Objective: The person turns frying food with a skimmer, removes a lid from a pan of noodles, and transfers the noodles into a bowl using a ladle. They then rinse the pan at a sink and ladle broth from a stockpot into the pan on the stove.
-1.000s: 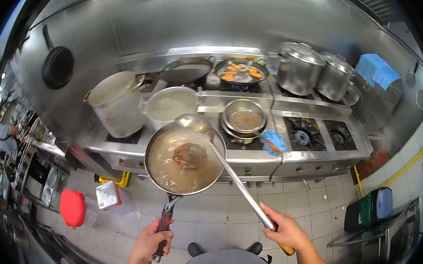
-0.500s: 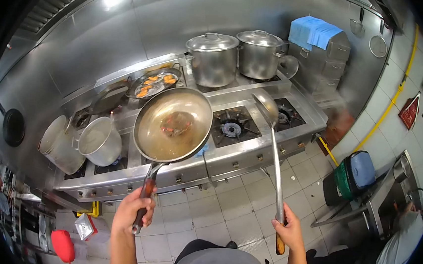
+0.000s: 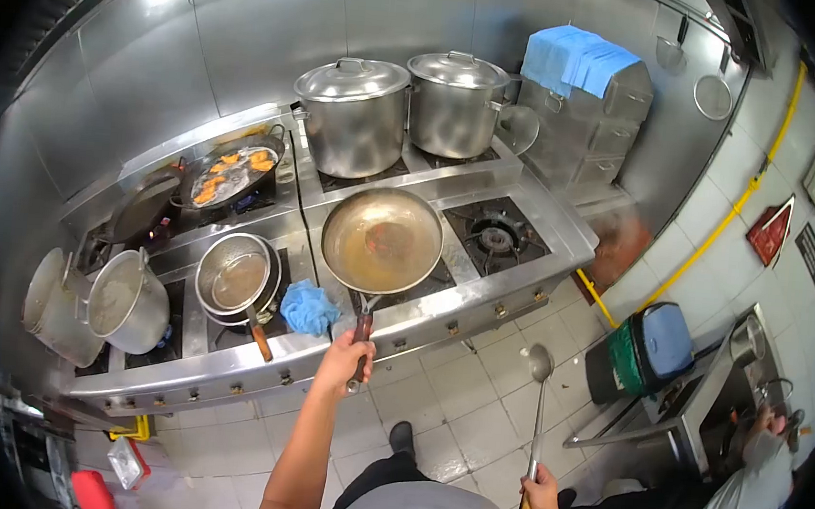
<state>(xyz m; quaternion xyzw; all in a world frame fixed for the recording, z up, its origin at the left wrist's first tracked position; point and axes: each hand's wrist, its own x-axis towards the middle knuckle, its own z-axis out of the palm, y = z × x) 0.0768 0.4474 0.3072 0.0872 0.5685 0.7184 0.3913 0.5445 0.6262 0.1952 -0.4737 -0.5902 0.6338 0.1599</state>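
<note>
My left hand (image 3: 345, 361) is closed round the dark handle of a frying pan (image 3: 343, 248). The pan is over a front burner of the stove; whether it rests on the grate or hangs just above I cannot tell. Inside it is a brownish, oily-looking film with a darker patch in the middle. My right hand (image 3: 542, 493) grips the wooden end of a long metal ladle (image 3: 539, 413), whose bowl points up and away, over the floor at the stove's front. Left of the pan, a blue cloth (image 3: 309, 307) lies beside a smaller wooden-handled pan (image 3: 235, 279).
Two lidded stockpots (image 3: 355, 126) stand at the back of the stove (image 3: 430, 338). A wok (image 3: 252, 185) holds orange pieces in bubbling oil. Two tall pots (image 3: 131, 305) stand at the left. A bin (image 3: 625, 353) and a person (image 3: 753, 483) at a side counter are on the right.
The frying pan has moved away from me, down to the stove burner. My right hand has lowered the ladle from above the stove to my right side. The view has shifted.
</note>
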